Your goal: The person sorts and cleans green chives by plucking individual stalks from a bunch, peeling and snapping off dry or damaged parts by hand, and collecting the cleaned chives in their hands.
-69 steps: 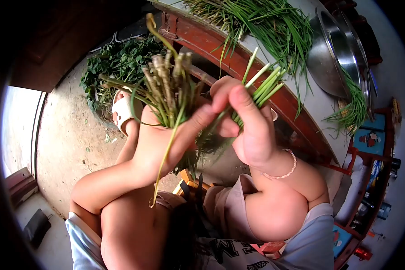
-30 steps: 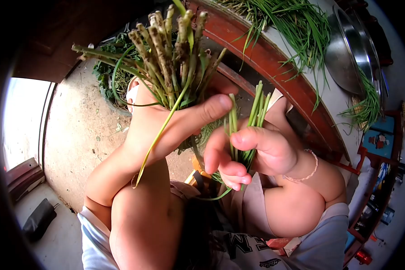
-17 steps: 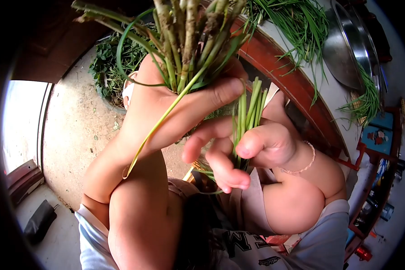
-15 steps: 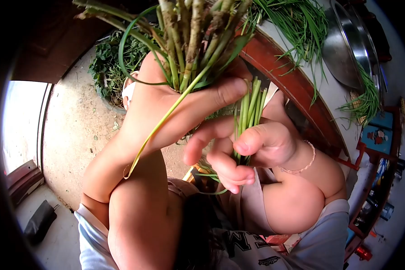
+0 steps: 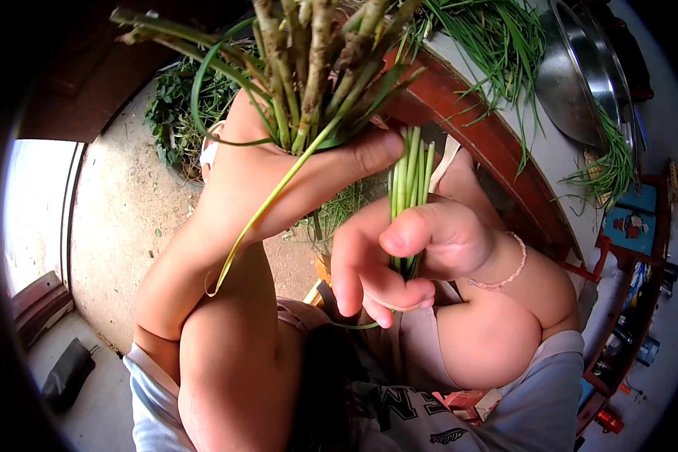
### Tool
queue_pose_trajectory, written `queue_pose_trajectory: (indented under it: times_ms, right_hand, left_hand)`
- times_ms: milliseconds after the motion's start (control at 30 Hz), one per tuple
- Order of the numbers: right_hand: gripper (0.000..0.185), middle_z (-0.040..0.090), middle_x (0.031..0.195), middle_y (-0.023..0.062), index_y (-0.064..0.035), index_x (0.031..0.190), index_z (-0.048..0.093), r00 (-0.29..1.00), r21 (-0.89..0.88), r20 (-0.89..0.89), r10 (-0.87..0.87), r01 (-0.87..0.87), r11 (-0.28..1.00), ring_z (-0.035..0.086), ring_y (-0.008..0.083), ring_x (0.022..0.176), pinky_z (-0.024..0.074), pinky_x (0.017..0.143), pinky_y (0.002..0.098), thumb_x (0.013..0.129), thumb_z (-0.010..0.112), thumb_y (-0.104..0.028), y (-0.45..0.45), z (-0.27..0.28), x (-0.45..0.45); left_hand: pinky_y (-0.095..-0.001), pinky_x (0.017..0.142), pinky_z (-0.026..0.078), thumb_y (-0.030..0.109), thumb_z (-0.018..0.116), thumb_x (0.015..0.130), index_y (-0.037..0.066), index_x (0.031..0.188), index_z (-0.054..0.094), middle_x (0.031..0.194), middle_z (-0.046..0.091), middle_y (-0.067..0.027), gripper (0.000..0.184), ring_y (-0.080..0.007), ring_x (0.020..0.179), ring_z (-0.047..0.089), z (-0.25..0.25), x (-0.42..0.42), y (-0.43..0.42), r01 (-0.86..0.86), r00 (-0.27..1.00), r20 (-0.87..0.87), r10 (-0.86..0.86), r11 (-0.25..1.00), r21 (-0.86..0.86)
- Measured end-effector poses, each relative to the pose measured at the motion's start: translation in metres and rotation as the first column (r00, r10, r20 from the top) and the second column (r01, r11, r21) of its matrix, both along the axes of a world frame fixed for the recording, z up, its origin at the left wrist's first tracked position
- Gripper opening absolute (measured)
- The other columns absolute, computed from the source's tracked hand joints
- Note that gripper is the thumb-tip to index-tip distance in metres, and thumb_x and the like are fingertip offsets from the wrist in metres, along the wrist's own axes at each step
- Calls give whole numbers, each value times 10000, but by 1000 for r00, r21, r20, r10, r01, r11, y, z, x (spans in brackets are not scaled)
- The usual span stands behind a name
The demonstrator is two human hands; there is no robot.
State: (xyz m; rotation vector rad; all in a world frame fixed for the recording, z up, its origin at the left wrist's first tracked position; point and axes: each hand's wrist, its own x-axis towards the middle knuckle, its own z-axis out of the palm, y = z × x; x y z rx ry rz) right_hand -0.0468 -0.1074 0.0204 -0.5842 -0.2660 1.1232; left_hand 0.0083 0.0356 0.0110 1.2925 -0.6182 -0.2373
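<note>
My left hand (image 5: 301, 181) is wrapped round a thick bunch of uncleaned garlic chives (image 5: 301, 83), their soil-marked stem ends fanning upward. One long yellowing leaf (image 5: 267, 211) hangs from that bunch across my wrist. Lower and to the right, my right hand (image 5: 422, 241) grips a thinner bundle of clean, pale green chive stems (image 5: 408, 169) between thumb and fingers, cut ends up. The left thumb tip is close beside the tops of this bundle; I cannot tell whether they touch.
Loose garlic chives (image 5: 497, 45) lie on a pale surface with a red-brown edge (image 5: 497, 143), next to metal basins (image 5: 580, 75). A container of leafy greens (image 5: 177, 113) stands on the floor behind my left hand. A red shelf (image 5: 625, 301) holds small items at right.
My left hand has shifted slightly left with its bunch. The right fingers have curled in a little, and more of the pale stem tops shows.
</note>
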Motion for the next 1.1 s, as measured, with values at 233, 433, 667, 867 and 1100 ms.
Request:
queue_pose_trajectory:
  times_ms: [233,433,667,867,1100]
  right_hand:
    - [454,378,413,21,105,885,491,990,27,-138,-14,18,999,376,100,355,430,510,264,769,396,-323,2,-3,0]
    - [392,385,475,4,82,948,477,988,119,-151,-25,43,992,357,86,394,410,502,242,764,325,-229,-2,-7,3]
    - [552,510,1000,173,-43,1239,278,889,49,114,-443,440,897,490,252,945,330,878,352,846,327,-427,-6,-8,13]
    - [511,181,1316,200,-196,1308,120,777,31,290,-558,575,817,200,306,1221,172,982,465,864,267,-403,-26,7,24]
    - [453,129,1359,75,-215,1303,142,703,267,251,-665,610,746,132,223,1255,107,890,657,874,143,-362,-54,22,24]
  left_hand:
    - [-233,663,441,10,627,684,-3,977,529,861,582,-64,309,-115,760,536,-16,5,-2,-34,989,139,56,988,-153]
    - [-204,556,381,55,595,718,3,919,553,759,562,-37,211,-83,628,474,-2,-1,-5,-162,986,-39,162,987,3]
    - [-169,430,312,107,558,758,10,851,581,640,539,-6,136,-46,475,401,2,-6,8,-344,874,-307,375,927,151]
    - [-201,451,287,184,493,809,-7,854,562,513,340,36,208,-67,453,346,-17,4,28,-311,841,-481,249,949,-52]
    - [-204,557,338,220,463,838,21,932,512,558,289,58,225,-52,516,320,-31,18,56,-325,787,-605,120,915,-240]
